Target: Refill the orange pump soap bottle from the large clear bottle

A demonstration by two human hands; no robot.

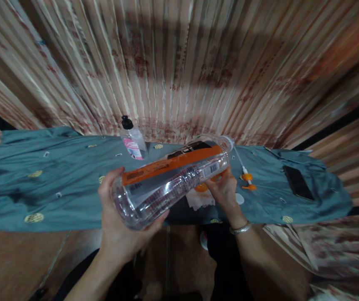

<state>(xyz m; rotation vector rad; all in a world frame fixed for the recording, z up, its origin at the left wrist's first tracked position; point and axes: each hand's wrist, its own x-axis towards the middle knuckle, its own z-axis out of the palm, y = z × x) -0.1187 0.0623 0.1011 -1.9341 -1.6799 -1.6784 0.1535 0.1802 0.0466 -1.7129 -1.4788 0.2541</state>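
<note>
Clear bottle (173,179), left hand (119,228) wide around base, right hand (226,192) curled near neck

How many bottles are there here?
2: the large clear bottle, tilted between the left hand and right hand, and the black-capped bottle on the teal cloth. The large one could hide others.

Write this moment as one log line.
left grip: large bottle, base end; right grip: neck end; bottle: tilted; orange pump: on cloth
</note>
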